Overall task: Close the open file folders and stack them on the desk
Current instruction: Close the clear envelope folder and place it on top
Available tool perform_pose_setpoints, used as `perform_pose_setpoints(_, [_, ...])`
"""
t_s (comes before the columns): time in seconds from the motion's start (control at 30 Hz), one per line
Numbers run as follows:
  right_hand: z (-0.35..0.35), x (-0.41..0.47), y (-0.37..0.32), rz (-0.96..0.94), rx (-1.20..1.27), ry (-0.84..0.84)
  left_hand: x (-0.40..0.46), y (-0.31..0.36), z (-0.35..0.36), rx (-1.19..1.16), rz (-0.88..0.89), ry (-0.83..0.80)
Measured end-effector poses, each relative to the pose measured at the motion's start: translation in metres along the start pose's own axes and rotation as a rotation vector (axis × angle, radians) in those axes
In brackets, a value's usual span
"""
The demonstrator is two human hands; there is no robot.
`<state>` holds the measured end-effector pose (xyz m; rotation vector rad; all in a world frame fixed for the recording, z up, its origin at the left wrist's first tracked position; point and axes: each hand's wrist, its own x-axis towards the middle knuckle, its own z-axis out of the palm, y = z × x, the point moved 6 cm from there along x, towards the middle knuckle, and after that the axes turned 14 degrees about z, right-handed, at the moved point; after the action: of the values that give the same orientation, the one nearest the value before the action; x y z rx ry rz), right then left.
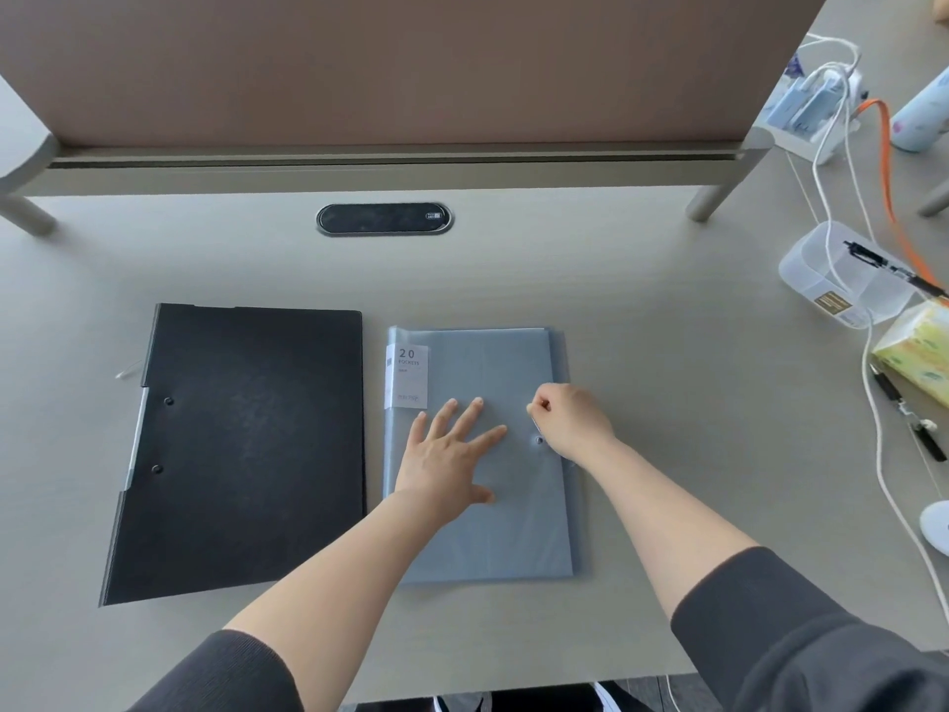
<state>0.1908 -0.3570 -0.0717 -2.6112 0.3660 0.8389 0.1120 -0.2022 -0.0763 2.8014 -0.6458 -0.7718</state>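
The translucent blue plastic pocket folder (477,454) lies shut and flat on the pale grey counter (667,382), its long axis running near to far, spine on the left where a white label reads "20 pockets". The left hand (452,454) is spread wide and pressed palm down on its cover, holding nothing, while the right hand (570,418) is bunched over the right edge, fingertips pinched together close to a small round snap button (539,440); whether it grips a tab or strap there I cannot tell. Just beside it on the left, a narrow strip of counter between them, lies the black textured plastic folder (246,449), also shut, its long axis nearly parallel and two rivets showing near its left edge. Stacking looks to be the step left, and both hands are already on the blue one, so carrying it leftward onto the black one seems the shorter move. Far right, white cables (832,161), a clear plastic box (842,280) and a tissue pack (914,346) stand well apart.
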Motion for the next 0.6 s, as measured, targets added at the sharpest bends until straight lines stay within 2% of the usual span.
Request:
perform_pose_setpoints(0.2, [0.0, -0.002, 0.008, 0.001, 0.055, 0.042, -0.001, 0.001, -0.001, 0.008, 0.008, -0.004])
perform_pose_setpoints(0.43, [-0.005, -0.012, 0.026, 0.051, 0.24, 0.087, -0.003, -0.002, -0.001, -0.009, 0.008, 0.018])
perform_pose_setpoints(0.53, [-0.008, -0.018, 0.045, 0.132, 0.294, 0.156, -0.012, -0.009, -0.004, -0.038, -0.057, 0.069])
perform_pose_setpoints(0.6, [-0.007, -0.024, 0.06, 0.191, 0.328, 0.2, -0.023, -0.019, -0.01, -0.085, -0.163, 0.169])
